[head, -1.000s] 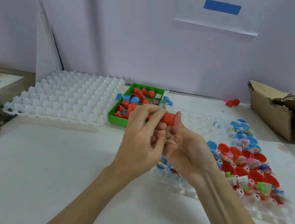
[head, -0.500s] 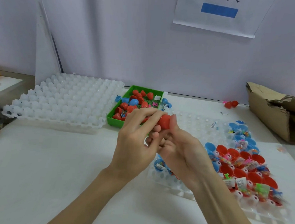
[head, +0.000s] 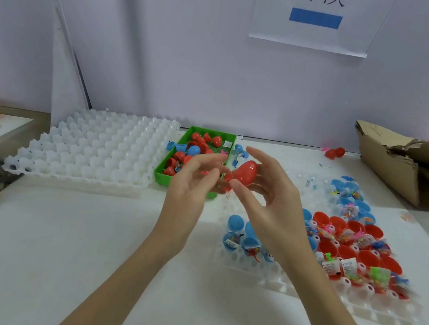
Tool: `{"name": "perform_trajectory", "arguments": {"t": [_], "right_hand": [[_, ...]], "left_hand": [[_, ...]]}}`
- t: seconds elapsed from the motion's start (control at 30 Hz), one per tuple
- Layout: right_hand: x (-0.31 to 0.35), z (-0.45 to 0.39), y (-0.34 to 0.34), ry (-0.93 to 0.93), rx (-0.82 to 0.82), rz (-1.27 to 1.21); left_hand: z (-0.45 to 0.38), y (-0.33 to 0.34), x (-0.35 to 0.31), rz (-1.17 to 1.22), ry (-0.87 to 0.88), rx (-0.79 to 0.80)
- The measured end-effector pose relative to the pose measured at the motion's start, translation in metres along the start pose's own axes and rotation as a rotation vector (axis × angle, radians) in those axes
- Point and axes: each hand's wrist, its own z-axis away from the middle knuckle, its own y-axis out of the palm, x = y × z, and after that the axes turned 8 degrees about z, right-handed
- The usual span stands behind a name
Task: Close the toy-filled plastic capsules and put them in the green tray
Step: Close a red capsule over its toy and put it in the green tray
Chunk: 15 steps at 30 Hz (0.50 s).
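— Two hands raised over the white tabletop (head: 72, 253), just in front of the green tray (head: 161, 176). Grip?

— Right hand (head: 274, 208): pinching a red capsule (head: 245, 170) between thumb and the fingers behind it, forefinger pointing up and clear of it. Left hand (head: 190, 193): fingers loose and spread, gripping nothing, tips just beside the capsule's lower end; touching or not, impossible to tell through the blur.

— Capsule's place?

— In the air, tilted, between the two hands, near the tray's right corner. Closed or still ajar, hard to say.

— Inside the tray?

— Many red capsules and halves, plus a blue one, piled toward the left and back. A few blue halves (head: 240, 149) lying outside its walls.

— Rest of the tabletop?

— Left of the green tray, touching it, a white moulded tray (head: 94, 147) of rows of cups. Under the right forearm, a clear cupped tray (head: 288, 283) carrying open red halves (head: 370, 259) and blue halves (head: 237, 221), small packeted toys in and among them. Far right, a torn cardboard box (head: 393, 161); beside it at the back, a pair of loose red capsules (head: 334, 152). On the wall above, a paper sign (head: 314, 19) with a blue bar.
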Motion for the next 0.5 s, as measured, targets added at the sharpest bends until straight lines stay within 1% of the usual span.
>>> {"name": "perform_trajectory", "arguments": {"t": [0.03,0.1,0.2,0.33,0.43,0.5], "right_hand": [[-0.001,0.001,0.000,-0.018,-0.013,0.054],[-0.002,0.002,0.001,-0.079,-0.040,0.187],[-0.006,0.003,0.002,-0.147,-0.059,0.342],[-0.011,0.004,0.004,-0.171,-0.017,0.433],[-0.010,0.003,0.003,-0.141,0.036,0.423],[-0.009,0.000,0.001,-0.025,0.048,0.374]], "left_hand": [[-0.001,-0.001,0.000,0.054,-0.068,-0.024],[-0.001,-0.002,0.000,0.077,-0.127,-0.001],[0.002,0.001,-0.001,0.051,-0.106,0.093],[0.001,0.000,0.000,0.049,-0.112,0.081],[0.000,0.000,0.002,0.047,-0.154,0.054],[0.000,0.001,0.004,0.025,-0.189,0.033]]}}
